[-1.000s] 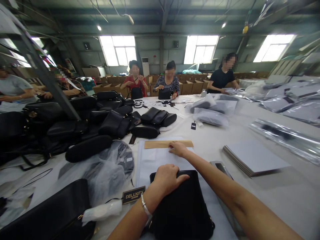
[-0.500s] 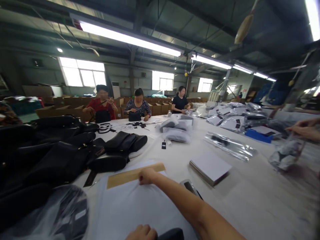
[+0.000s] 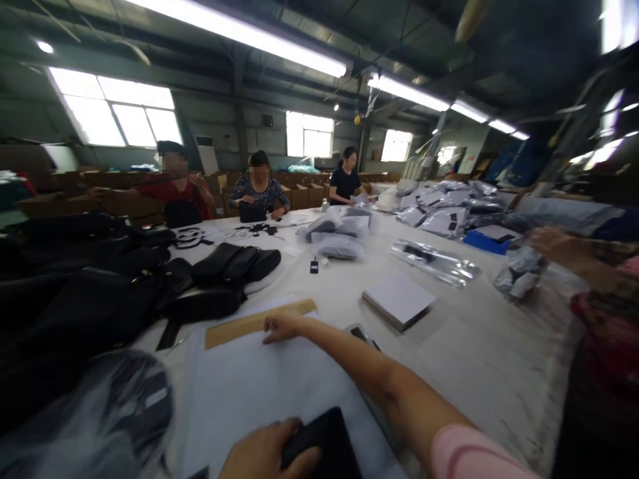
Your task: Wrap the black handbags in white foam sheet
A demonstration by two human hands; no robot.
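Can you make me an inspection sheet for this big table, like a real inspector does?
Surface: pale table, dark marks toward its near right.
Job's things: black bag over white sheets; tan strip along their far edge.
Clutter: piled bags left, board stack right.
Hands: left hand touches the black bag, grip unclear; right hand is at the tan strip, fingers curled.
Cables: yellow-ended cord hangs overhead.
Surroundings: co-workers across the table, lit tubes above.

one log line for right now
left hand: holding black bag | right hand: touching pale sheet at tan strip | white-topped stack: on table
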